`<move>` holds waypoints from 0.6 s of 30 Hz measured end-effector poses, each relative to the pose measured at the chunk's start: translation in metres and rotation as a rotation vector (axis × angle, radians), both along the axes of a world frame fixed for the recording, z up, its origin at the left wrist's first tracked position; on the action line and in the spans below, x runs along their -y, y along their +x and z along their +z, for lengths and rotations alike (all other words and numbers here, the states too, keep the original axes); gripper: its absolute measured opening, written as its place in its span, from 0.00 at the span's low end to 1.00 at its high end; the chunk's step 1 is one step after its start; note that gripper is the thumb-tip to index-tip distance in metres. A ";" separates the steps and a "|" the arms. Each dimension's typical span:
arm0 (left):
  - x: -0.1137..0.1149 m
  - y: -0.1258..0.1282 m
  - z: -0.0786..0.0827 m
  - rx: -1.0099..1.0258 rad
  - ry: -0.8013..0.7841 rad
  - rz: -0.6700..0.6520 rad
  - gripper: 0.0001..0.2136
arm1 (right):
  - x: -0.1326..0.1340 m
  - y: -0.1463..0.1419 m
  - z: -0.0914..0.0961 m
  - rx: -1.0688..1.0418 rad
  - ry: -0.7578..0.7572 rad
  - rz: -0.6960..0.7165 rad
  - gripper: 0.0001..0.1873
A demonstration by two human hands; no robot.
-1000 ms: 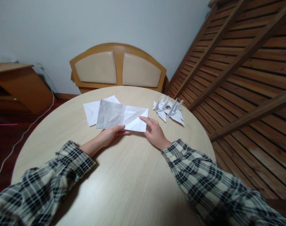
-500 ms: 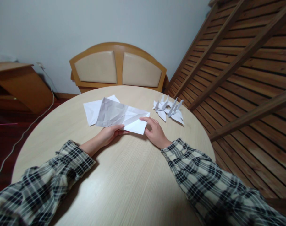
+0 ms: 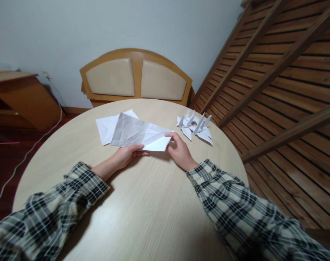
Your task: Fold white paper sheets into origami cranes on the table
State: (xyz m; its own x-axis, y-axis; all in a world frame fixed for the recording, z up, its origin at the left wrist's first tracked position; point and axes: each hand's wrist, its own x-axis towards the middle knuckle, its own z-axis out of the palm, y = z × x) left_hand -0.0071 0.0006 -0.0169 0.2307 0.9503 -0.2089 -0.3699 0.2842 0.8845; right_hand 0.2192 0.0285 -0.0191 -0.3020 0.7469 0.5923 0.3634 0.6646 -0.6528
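With both sleeves in plaid reaching over the round table (image 3: 143,203), the left hand (image 3: 125,156) pinches the near edge of a creased white paper sheet (image 3: 139,134), thumb on top, fingers curled under, so it's clamped on the sheet. Right hand (image 3: 180,152) grips the sheet's right corner, fingers together on top of the corner and thumb below it as far as I can tell. Sheet sits mid-table toward the far side, its right end lifted slightly off the surface, crease lines visible across it. It overlaps a flat white sheet (image 3: 106,128) lying behind and to the left. Folded paper cranes (image 3: 194,127) are clustered on the table just right of the right hand, not touching it. Wooden chair with padded back (image 3: 136,78) stands at the far edge of the table. Slatted wood frame (image 3: 276,72) leans at right; wooden desk (image 3: 20,98) at far left, with a cable (image 3: 26,156) running along the floor.
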 end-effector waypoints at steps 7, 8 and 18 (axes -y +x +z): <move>0.001 0.000 0.002 -0.018 0.013 -0.047 0.16 | -0.005 -0.001 -0.004 -0.130 -0.068 -0.001 0.11; 0.001 0.000 0.002 -0.019 0.021 -0.053 0.16 | -0.005 -0.001 -0.005 -0.142 -0.067 0.002 0.11; 0.003 -0.001 0.003 -0.003 0.042 -0.097 0.11 | -0.009 0.000 -0.003 -0.087 -0.029 -0.084 0.06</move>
State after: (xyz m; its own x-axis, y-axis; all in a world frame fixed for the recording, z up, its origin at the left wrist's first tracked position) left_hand -0.0082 -0.0021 -0.0137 0.3216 0.9315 -0.1697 -0.3402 0.2809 0.8974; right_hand 0.2197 0.0371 -0.0221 -0.1861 0.7845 0.5915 0.3581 0.6148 -0.7027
